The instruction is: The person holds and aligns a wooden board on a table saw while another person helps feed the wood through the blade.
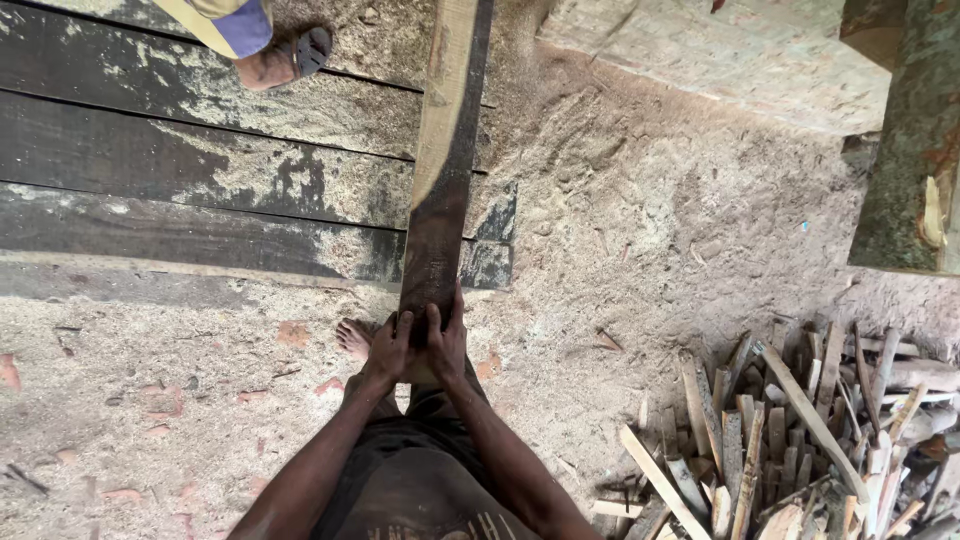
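Long dark plank [440, 190] runs away from the person over sawdust-covered floor [640, 230]. Left hand [388, 348] and right hand [446, 340] grip its near end side by side — fingers of both wrapped around the board, touching it. Person's bare foot [353, 338] just left of plank end. Scrap wood pile [800, 440] well to plank's right — another person's sandalled foot [285, 58] far left of plank's upper stretch.

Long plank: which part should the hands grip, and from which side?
Probably the near end of the long plank, clasped from both edges, as the left hand and right hand do now. It is narrow there, and the far end runs out of view.
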